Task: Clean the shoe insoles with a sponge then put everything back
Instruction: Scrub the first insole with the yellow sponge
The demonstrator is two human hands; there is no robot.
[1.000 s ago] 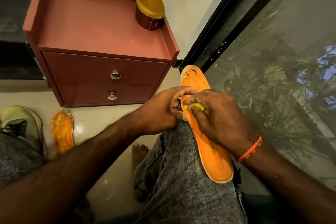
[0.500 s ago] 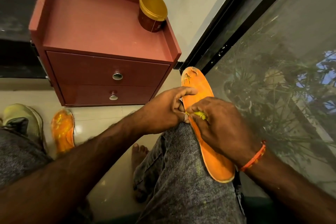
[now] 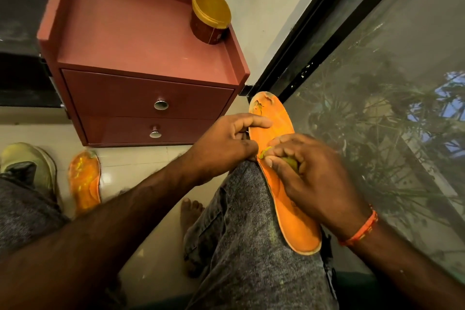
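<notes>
Insole [image 3: 289, 214], orange, lies along the right knee [image 3: 251, 209], toe end away. Left hand [image 3: 224, 146] pinches its left edge; right hand [image 3: 314, 176] is clamped on a yellow-green sponge [image 3: 290, 161] pressed to its surface. 1 further insole [image 3: 84, 178] lies on the floor beside a shoe [image 3: 27, 166].

Home interior, bedroom corner | a red-brown bedside cabinet [image 3: 141, 58] with 2 drawers is standing on pale floor tiles [image 3: 141, 158] | a shoe [image 3: 32, 168] is lying beside a large window [image 3: 377, 121] showing garden foliage
</notes>
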